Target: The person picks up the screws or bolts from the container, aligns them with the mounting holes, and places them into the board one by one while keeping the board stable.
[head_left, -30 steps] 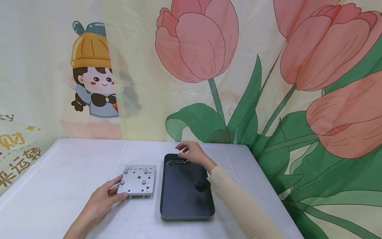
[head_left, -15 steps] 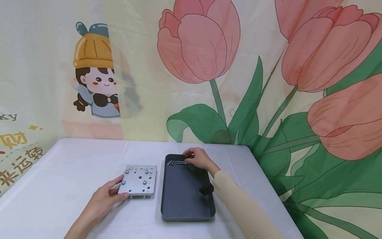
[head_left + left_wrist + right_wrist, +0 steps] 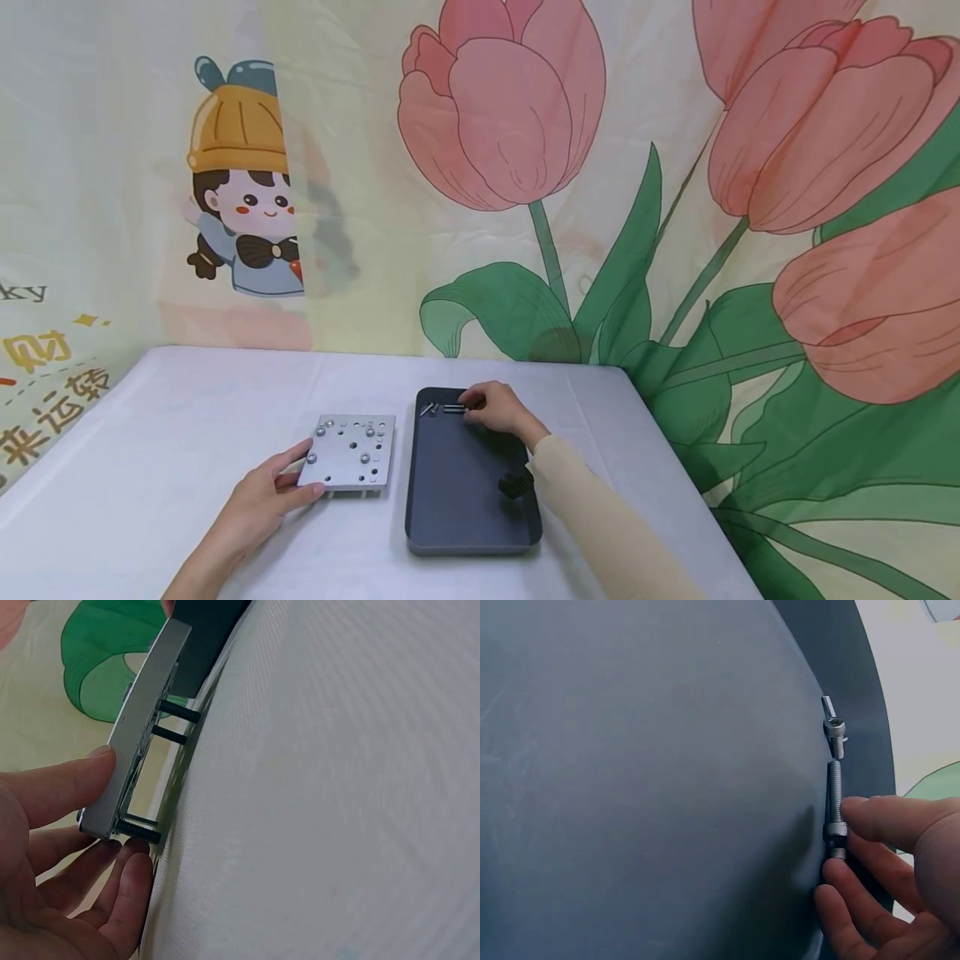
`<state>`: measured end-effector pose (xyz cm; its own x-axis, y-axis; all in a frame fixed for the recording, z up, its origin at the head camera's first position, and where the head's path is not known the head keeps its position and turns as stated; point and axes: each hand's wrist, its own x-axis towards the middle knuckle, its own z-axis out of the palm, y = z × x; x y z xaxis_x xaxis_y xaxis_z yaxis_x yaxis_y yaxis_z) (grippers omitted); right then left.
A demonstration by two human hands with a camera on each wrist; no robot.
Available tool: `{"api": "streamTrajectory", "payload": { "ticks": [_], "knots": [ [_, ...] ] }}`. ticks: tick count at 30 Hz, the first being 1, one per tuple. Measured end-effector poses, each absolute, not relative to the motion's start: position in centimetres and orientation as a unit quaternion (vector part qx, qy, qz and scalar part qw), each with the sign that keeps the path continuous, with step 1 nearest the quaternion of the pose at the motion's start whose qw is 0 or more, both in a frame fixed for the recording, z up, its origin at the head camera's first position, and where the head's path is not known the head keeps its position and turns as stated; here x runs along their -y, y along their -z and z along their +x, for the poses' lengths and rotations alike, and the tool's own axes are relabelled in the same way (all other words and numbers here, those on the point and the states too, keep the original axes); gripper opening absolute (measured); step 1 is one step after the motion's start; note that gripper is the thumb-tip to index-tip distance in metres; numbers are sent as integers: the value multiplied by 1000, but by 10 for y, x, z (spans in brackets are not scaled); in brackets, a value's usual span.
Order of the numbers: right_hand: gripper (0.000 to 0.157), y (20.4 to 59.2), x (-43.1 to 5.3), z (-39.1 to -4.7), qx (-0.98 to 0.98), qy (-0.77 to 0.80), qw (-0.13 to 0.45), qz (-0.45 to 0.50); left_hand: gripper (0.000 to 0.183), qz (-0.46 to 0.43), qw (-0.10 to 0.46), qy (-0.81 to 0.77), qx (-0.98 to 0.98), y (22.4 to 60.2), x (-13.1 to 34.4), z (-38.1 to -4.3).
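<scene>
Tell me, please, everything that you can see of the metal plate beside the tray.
The metal plate is a silvery, roughly square slab. Its upper face shows scattered holes and several bolt heads; threaded shanks jut from its underside. It sits roughly level above the white cloth, apart from the dark tray and to its left in the head view. The left hand grips its near left corner. Whether the shanks touch the cloth is hard to tell.

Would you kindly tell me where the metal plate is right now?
In the head view, the metal plate is just left of the dark tray, held at its left side by the left hand.
</scene>
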<state>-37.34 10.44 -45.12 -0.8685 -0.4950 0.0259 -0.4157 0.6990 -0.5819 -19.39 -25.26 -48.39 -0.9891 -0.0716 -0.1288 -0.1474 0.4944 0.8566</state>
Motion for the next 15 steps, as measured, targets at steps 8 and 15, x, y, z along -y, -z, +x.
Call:
{"api": "streamTrajectory", "payload": {
  "ticks": [8, 15],
  "knots": [
    [26, 455, -100, -375, -927, 270, 57, -255, 95, -65, 39, -495, -865, 483, 253, -194],
    [24, 458, -93, -374, -937, 232, 39, -258, 93, -62, 34, -495, -866, 483, 252, -193]
  ]
}}
